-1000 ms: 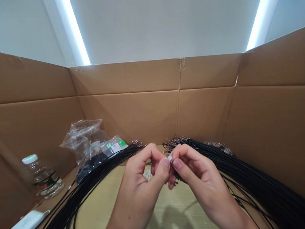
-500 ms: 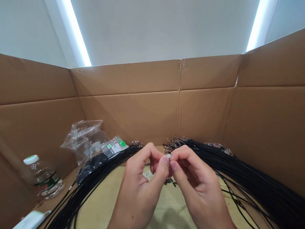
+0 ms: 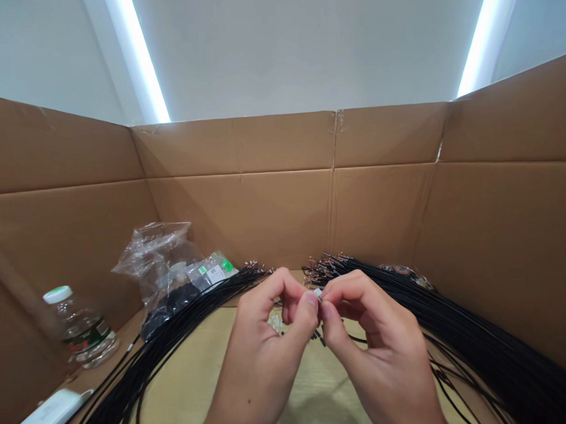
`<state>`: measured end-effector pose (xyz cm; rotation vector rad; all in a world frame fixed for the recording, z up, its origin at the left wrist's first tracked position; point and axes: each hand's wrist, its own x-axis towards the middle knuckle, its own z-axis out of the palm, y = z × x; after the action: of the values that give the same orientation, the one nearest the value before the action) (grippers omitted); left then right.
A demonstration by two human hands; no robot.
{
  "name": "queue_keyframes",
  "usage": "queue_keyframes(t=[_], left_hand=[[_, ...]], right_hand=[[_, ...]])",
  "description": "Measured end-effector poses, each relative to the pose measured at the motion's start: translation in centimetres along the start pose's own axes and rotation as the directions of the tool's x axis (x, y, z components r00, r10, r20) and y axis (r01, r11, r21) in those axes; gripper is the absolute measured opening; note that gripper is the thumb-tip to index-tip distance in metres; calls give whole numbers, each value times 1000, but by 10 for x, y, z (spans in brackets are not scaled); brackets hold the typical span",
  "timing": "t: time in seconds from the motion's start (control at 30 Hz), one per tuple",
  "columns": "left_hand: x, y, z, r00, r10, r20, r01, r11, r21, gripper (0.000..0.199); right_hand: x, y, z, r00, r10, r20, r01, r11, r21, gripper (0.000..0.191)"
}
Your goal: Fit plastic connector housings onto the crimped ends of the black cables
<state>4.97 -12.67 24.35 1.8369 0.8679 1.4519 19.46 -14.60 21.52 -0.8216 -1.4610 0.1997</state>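
Note:
Near the middle, a small white piece sits between the fingertips of both hands. My left hand is closed in a pinch on it from the left. From the right, my right hand pinches at the same spot; whether it also grips a wire end is hidden by the fingers. Behind and below the fingers, small white pieces and short black pieces lie on the yellowish work surface.
Bundles of black cables lie at the left and right. A clear plastic bag, a bottle and a white box-like object are at the left. Cardboard walls surround the surface.
Both hands have shifted slightly right with the white piece between them. A black cable now shows beneath my right hand, and more of the small black pieces are visible.

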Motion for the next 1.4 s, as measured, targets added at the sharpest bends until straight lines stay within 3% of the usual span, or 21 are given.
queue_keyframes(t=[0.37,0.53,0.63,0.7,0.8,0.9,0.97,1.1,1.4], left_hand=[[0,0,3,999,-13,-30,13,1000,13,28],[-1,-4,7,999,-45,17,47,993,-112,31],[-1,-6,7,994,-76,77,90,975,-205,33],[0,-6,7,993,-72,98,93,971,-222,34],[0,-7,6,998,-57,30,60,989,-133,32],[1,-7,6,998,-28,-55,27,999,-19,30],[2,-7,7,998,5,-70,-4,1000,19,29],[1,-6,5,993,95,-65,-93,995,39,11],[1,-5,-2,987,163,-5,-162,984,72,12]], right_hand=[[-2,3,0,998,-22,53,24,999,-27,15],[2,1,-7,974,151,171,-176,974,140,20],[9,0,-12,928,237,287,-330,879,343,25],[11,1,-12,916,245,317,-369,825,428,25],[10,4,-8,949,215,230,-287,889,356,21],[3,7,-1,991,107,75,-116,986,122,16],[-1,8,3,1000,11,19,-10,1000,-15,15],[-5,11,5,991,-135,-6,132,977,-170,17],[-12,7,8,924,-383,-20,339,840,-423,24]])
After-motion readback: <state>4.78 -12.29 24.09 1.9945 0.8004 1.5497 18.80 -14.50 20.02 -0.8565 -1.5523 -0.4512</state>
